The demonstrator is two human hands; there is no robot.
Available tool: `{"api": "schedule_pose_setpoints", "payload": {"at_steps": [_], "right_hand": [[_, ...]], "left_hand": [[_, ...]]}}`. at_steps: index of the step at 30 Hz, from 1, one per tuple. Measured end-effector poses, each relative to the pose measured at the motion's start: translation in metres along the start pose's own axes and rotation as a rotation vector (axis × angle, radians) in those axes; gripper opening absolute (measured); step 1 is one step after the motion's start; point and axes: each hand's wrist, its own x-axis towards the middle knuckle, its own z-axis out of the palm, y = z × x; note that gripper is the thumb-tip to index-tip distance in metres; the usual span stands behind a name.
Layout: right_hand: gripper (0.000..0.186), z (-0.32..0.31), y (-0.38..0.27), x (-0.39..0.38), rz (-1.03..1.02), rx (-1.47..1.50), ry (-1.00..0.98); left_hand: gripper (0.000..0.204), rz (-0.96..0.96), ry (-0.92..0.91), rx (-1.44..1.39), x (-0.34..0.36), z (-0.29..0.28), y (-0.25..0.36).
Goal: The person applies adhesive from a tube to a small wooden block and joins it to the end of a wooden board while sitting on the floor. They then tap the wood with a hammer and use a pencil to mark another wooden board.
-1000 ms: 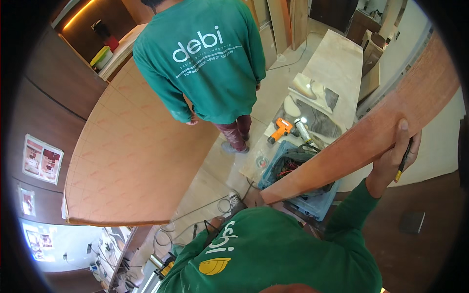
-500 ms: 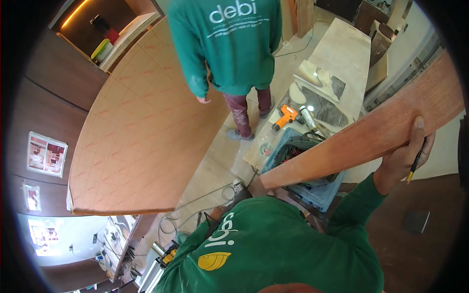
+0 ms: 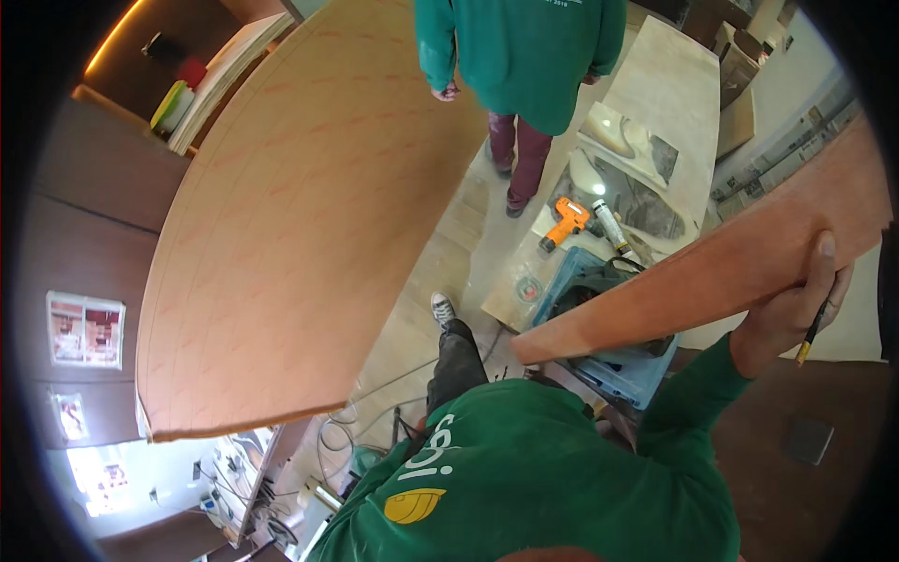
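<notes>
My right hand (image 3: 791, 304) is closed on a long reddish-brown wooden board (image 3: 693, 281), its thumb over the broad face. The board slants from the right edge down toward my body, its narrow end above the blue toolbox. A thin black-and-yellow pencil-like stick (image 3: 813, 332) pokes down from between the same hand's fingers; its exact kind is unclear. My left hand is hidden behind my body. Under the board, a blue toolbox (image 3: 618, 375) holds dark items that I cannot make out. An orange cordless drill (image 3: 567, 221) and a white sealant tube (image 3: 611, 228) lie beyond it.
A large curved, paper-covered panel (image 3: 281, 253) fills the left side. Ahead, a co-worker in a green sweatshirt (image 3: 524, 66) stands between it and a long pale worktable (image 3: 670, 75). Cables (image 3: 328, 436) loop over the floor near my foot. A cluttered bench (image 3: 239, 487) stands lower left.
The co-worker has walked farther off and to the right. My foot has stepped forward. My left hand has gone out of sight; my right hand keeps its hold on the board.
</notes>
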Motion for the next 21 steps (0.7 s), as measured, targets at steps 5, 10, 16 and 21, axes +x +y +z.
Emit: {"api": "schedule_pose_setpoints", "payload": {"at_steps": [5, 10, 16, 21], "right_hand": [[0.048, 0.051, 0.014, -0.020, -0.094, -0.118, 0.037], [0.047, 0.146, 0.023, -0.048, -0.132, -0.215, 0.157], [0.052, 0.239, 0.030, -0.055, -0.254, -0.285, 0.102], [0.056, 0.268, 0.020, -0.059, -0.301, -0.287, 0.099]], "left_hand": [[0.038, -0.072, -0.092, -0.056, 0.064, -0.067, 0.003], [0.036, -0.175, -0.273, -0.518, 0.155, -0.209, 0.027], [0.040, -0.220, 0.019, -0.194, 0.256, -0.311, 0.143], [0.047, -0.027, -0.032, 0.001, 0.318, -0.350, 0.196]]}}
